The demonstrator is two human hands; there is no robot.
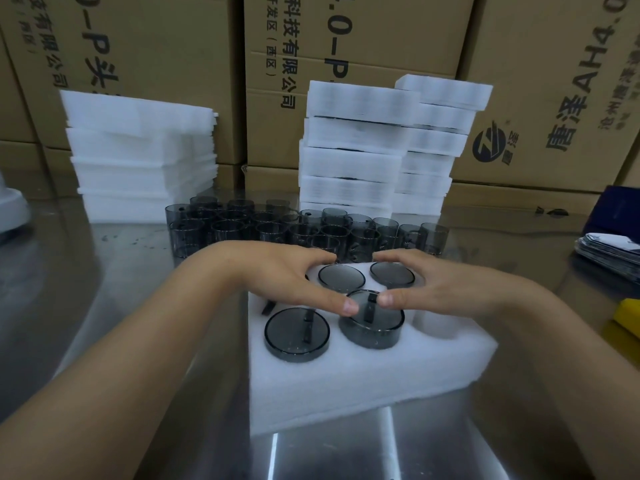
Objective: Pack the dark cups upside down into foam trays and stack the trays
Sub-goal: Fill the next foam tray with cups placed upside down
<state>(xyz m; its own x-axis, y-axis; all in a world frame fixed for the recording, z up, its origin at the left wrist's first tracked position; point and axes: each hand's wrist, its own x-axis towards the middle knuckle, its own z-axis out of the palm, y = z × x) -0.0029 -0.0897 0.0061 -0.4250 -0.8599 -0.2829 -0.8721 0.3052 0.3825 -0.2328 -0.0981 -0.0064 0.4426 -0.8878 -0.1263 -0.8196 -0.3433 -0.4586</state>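
Filling the foam tray [346,382] is the step in hand, near centre on the steel bench [519,427]. The left hand [277,275] and right hand [443,282] are both spread flat over it. Their fingers [311,261] are stretched out rather than curled, and they grip nothing. Both thumbs press on the middle cup [372,327] of the near row, which sits proud of its pocket and a little tilted, so it looks half seated.

Four upside-down cups show plainly:
- that middle one
- the near left cup [296,336]
- the far middle cup [341,279]
- the far right cup [392,274]

A dark bit by the left wrist hints at a fifth under the palm, but I cannot tell. The near right pocket [433,323] is bare.

Next, I'd judge, comes a firm, even push to level that cup. After that, one of the loose cups [263,230] goes upside down into the empty pocket. They crowd just beyond the tray, roughly two dozen of them, too overlapped for an exact count.

At the far left is one stack of foam [142,150]. At the far right are two packed stacks [353,150], about six trays each, in front of cartons [346,46].
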